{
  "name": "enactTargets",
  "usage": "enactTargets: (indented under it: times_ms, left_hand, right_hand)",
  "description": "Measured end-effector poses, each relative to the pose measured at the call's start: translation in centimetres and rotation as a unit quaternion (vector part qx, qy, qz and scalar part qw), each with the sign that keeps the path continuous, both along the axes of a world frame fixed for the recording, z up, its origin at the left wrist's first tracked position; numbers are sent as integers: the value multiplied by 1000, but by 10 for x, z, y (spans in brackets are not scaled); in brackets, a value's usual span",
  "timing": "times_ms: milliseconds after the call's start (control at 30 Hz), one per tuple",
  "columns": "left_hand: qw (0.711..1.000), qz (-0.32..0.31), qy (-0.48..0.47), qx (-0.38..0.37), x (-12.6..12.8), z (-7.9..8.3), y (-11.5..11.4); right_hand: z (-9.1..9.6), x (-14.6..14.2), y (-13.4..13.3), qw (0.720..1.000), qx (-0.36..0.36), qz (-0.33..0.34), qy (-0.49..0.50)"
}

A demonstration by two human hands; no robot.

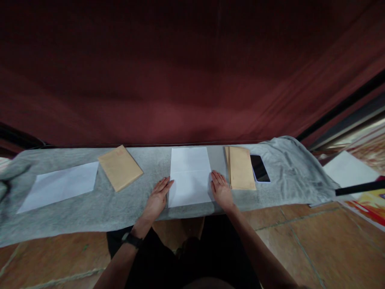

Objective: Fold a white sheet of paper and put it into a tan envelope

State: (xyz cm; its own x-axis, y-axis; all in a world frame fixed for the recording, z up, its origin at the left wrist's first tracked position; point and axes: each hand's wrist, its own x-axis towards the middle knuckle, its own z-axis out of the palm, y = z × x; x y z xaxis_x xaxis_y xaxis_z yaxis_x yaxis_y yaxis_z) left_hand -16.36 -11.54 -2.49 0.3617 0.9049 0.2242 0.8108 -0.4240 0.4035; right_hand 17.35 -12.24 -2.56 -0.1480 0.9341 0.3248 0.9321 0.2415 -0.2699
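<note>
A white sheet of paper (190, 176) with a faint crease across its middle lies flat in front of me. My left hand (159, 194) rests beside its left edge, fingers stretched out, the tips at the paper's side. On the other side, my right hand (221, 188) lies with extended fingers at the sheet's right edge. Just right of that hand is a small stack of brown envelopes (243, 168). Another brown envelope (120, 168) lies at an angle, left of my left hand.
A grey cloth (156, 160) covers the narrow table. Farther left lies another white sheet (61, 184). A phone (260, 168) sits right of the envelopes. Dark red fabric (192, 100) hangs behind the table. Papers (345, 172) and a dark bar (361, 188) are at the far right.
</note>
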Motion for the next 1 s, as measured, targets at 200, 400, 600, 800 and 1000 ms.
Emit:
enactTargets:
  times_ms: [200,400,600,800,1000]
  left_hand:
    - [999,-12,22,-25,5,7,-17]
    - [998,-16,65,6,28,18,-45]
    - [988,-29,153,12,43,25,-56]
    - [972,-59,226,-6,54,32,-60]
    - [973,-42,228,-2,63,40,-61]
  right_hand:
    - [5,-3,-26,1000,-14,10,-1]
    - [4,-9,-47,1000,-12,-1,13]
    - [6,-15,-58,1000,-9,0,16]
    - [23,-49,-48,997,-31,61,42]
    - [25,-103,-31,986,-68,149,36]
